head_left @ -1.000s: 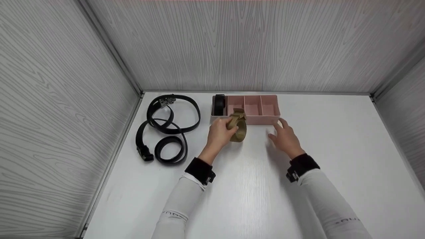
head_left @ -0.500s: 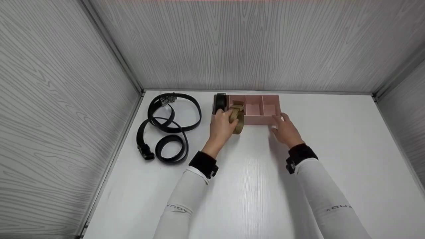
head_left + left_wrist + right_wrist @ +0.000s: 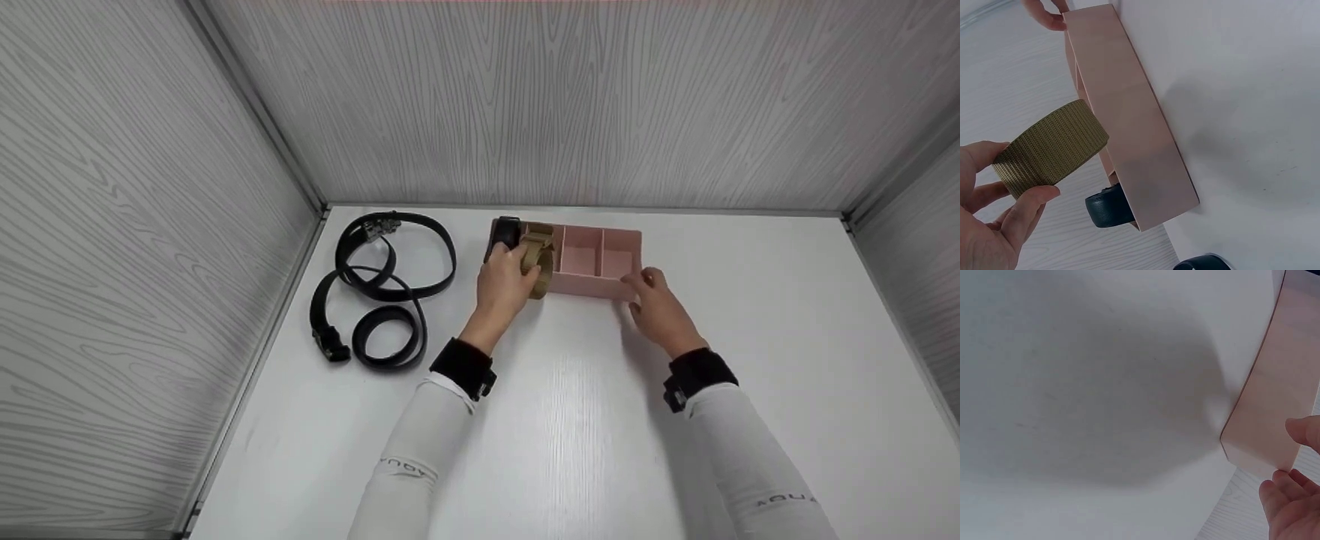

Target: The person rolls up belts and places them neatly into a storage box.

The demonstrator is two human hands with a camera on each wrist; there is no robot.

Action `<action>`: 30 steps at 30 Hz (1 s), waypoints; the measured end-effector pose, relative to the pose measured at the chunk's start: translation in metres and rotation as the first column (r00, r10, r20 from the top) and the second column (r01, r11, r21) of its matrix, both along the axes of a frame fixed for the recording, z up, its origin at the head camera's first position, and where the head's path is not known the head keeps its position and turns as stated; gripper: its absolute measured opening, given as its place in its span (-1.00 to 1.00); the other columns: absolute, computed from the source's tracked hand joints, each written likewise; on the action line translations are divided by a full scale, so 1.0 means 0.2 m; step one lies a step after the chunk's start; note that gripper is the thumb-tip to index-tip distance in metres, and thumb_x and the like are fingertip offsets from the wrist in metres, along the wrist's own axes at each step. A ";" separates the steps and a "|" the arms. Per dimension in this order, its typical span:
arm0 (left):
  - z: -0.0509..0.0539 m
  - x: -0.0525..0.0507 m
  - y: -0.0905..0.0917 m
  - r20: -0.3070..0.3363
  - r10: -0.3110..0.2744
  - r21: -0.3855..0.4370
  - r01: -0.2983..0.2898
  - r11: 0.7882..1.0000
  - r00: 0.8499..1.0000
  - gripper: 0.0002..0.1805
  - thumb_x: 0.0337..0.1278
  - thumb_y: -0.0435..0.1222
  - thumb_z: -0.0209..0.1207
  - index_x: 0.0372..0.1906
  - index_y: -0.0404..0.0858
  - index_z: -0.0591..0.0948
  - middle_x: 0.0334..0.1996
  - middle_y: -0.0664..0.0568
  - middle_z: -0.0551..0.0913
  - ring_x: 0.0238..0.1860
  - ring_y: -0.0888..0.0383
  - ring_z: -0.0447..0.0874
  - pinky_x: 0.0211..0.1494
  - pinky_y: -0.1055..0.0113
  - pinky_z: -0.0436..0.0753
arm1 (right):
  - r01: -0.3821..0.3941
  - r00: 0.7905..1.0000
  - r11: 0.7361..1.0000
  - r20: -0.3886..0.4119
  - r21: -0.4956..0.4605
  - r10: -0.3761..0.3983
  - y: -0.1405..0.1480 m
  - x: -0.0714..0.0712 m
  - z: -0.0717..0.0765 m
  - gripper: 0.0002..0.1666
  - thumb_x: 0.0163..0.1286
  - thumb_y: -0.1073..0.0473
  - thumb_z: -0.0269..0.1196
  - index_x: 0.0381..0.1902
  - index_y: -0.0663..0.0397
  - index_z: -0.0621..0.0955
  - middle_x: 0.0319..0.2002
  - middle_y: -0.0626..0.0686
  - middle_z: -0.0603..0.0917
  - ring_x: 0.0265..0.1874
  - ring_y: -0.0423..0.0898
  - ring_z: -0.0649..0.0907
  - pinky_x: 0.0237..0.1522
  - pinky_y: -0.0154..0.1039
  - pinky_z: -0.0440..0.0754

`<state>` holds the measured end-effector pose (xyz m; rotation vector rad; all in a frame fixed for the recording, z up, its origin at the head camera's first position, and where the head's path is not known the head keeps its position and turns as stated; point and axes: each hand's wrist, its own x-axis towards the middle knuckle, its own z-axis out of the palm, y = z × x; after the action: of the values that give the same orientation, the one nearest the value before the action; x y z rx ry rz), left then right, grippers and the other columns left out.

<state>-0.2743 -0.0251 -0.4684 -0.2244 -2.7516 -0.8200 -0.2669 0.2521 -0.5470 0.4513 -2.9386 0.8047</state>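
Observation:
A rolled tan woven belt (image 3: 543, 279) is pinched between the thumb and fingers of my left hand (image 3: 504, 289), at the front edge of a pink divided box (image 3: 592, 286). In the left wrist view the tan roll (image 3: 1053, 149) stands tilted beside the box wall (image 3: 1123, 112). A black rolled belt (image 3: 506, 231) sits in the box's leftmost compartment. My right hand (image 3: 664, 311) touches the box's front right corner; in the right wrist view its fingertips (image 3: 1282, 479) rest at the box end and the thumb lies near the wall.
Two loosely looped black belts lie left of the box: one with a silvery buckle (image 3: 380, 226), another with a dark buckle (image 3: 330, 345) and a coiled part (image 3: 386, 362). Grey wood-grain panels (image 3: 525, 105) stand behind and at both sides of the white table (image 3: 555, 435).
My left hand has carried the tan roll forward, up to the box's second compartment. The right hand has come onto the box corner, and the box has shifted right and turned slightly.

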 end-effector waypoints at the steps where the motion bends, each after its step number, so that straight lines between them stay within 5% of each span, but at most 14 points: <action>1: 0.00 0.00 0.00 -0.002 0.002 -0.002 -0.002 1.000 1.000 -0.53 0.18 -0.18 0.32 0.15 -0.31 0.62 -0.08 -0.22 0.59 -0.17 -0.04 0.68 -0.15 0.14 0.66 | -0.006 1.000 1.000 -0.006 -0.002 0.006 0.01 0.01 -0.01 -0.45 0.36 0.41 0.18 0.30 0.13 0.40 0.27 0.43 0.21 -0.28 0.22 0.63 -0.30 -0.02 0.62; 9: 0.00 -0.06 0.07 -0.050 0.008 -0.049 -0.010 0.999 0.999 -0.54 0.19 -0.17 0.31 0.15 -0.30 0.63 -0.15 -0.18 0.58 -0.27 -0.02 0.69 -0.24 0.19 0.67 | -0.027 0.999 1.000 -0.020 -0.002 0.027 0.06 0.09 -0.01 -0.44 0.35 0.43 0.18 0.29 0.08 0.40 0.28 0.40 0.19 -0.09 0.32 0.61 -0.33 0.00 0.62; 16: -0.06 -0.14 0.15 -0.099 0.032 -0.163 -0.048 0.985 0.995 -0.60 0.22 -0.15 0.29 0.04 -0.32 0.65 -0.07 -0.21 0.58 -0.26 -0.01 0.71 -0.24 0.24 0.67 | -0.039 0.998 0.999 -0.040 -0.010 0.038 0.04 0.13 -0.03 -0.39 0.32 0.47 0.20 0.30 0.09 0.39 0.28 0.41 0.18 0.08 0.34 0.54 -0.33 -0.01 0.60; 25: -0.05 -0.20 0.20 -0.014 0.086 -0.253 -0.087 0.964 0.996 -0.74 0.21 -0.16 0.29 -0.23 -0.30 0.73 -0.13 -0.17 0.62 -0.31 -0.01 0.72 -0.31 0.20 0.67 | -0.013 0.998 1.000 -0.061 -0.006 0.012 0.02 0.15 -0.04 -0.35 0.26 0.51 0.21 0.31 0.11 0.42 0.28 0.42 0.21 0.00 0.35 0.57 -0.22 0.05 0.62; 30: -0.03 -0.20 0.20 0.045 0.102 -0.264 -0.086 0.961 0.994 -0.75 0.17 -0.19 0.31 -0.23 -0.32 0.75 -0.17 -0.15 0.64 -0.32 0.01 0.72 -0.31 0.20 0.67 | -0.009 0.998 1.000 -0.066 -0.001 0.009 0.03 0.15 -0.04 -0.36 0.28 0.50 0.20 0.32 0.15 0.44 0.30 0.41 0.22 0.15 0.36 0.49 -0.11 0.09 0.60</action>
<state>-0.3153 0.0158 -0.4735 -0.1189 -2.8956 -0.4440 -0.2365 0.2575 -0.5544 0.4822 -2.8769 0.7770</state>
